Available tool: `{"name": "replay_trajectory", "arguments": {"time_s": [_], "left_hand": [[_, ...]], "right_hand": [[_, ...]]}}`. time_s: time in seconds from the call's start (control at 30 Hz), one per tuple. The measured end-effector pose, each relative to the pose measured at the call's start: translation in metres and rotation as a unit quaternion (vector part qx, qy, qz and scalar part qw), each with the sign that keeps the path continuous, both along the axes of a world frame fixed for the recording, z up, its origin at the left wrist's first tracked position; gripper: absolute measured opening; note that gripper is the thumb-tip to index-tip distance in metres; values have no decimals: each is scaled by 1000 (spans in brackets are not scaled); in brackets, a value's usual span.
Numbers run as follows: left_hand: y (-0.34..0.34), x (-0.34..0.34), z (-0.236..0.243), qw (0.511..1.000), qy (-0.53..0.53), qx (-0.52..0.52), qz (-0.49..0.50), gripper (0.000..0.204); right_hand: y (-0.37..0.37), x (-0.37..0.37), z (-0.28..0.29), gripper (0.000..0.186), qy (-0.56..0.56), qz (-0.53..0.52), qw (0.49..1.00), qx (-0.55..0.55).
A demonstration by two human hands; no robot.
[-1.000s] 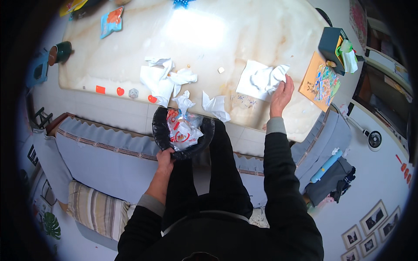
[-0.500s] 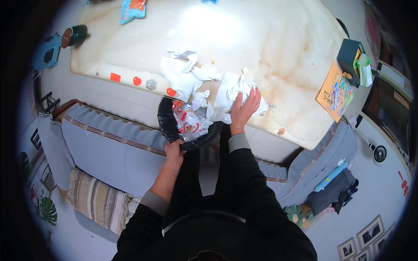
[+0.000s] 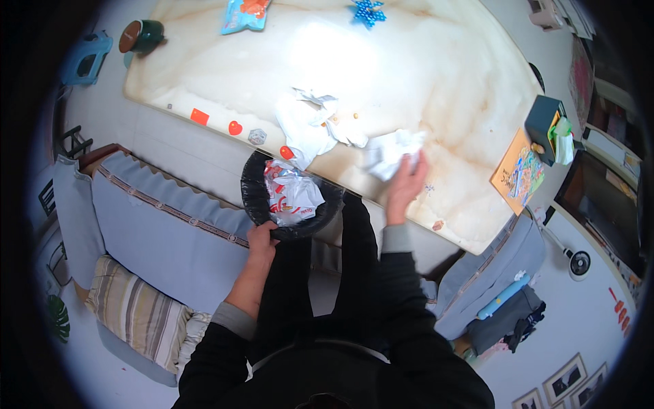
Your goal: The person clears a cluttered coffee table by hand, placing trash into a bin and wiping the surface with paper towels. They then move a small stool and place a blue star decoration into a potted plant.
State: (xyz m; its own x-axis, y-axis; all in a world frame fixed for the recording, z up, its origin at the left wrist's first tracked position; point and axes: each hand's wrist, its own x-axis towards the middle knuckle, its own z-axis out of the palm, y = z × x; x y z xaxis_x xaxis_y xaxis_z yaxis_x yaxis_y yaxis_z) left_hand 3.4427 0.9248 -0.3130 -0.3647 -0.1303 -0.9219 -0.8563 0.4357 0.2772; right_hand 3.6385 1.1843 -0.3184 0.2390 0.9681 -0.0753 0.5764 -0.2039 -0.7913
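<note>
The left hand [image 3: 261, 236] is clamped on the rim of the black-lined bin [image 3: 254, 194], presumably steadying it beside the table [image 3: 470, 163] edge; the right hand [image 3: 409, 183] meets blurred white tissue [image 3: 390, 154] over the tabletop, finger closure indeterminable.

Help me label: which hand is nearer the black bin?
Left: the left hand grips the black bin at its rim; the right hand is right of it, at white paper.

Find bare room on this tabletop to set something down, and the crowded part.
Bare: right, between the blue star and the dark box; left, between the blue packet and the red heart sticker. Crowded: the near edge by the black bin, with crumpled white papers and the right hand.
</note>
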Motion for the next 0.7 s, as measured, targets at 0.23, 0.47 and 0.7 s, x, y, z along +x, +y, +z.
{"name": "replay_trajectory", "arguments": {"time_s": [0.23, 0.47, 0.7], "left_hand": [[0, -51, -1, 998, 54, 22, 9, 18], [8, -62, 1, 998, 67, -8, 20, 20], [4, -62, 6, 997, 76, -11, 25, 23]], "right_hand": [[73, -49, -56, 40, -39, 46, 992, 109], [64, -133, -46, 44, -67, 290, 936, 187], [-64, -198, -29, 36, 50, 437, 887, 141]]}}
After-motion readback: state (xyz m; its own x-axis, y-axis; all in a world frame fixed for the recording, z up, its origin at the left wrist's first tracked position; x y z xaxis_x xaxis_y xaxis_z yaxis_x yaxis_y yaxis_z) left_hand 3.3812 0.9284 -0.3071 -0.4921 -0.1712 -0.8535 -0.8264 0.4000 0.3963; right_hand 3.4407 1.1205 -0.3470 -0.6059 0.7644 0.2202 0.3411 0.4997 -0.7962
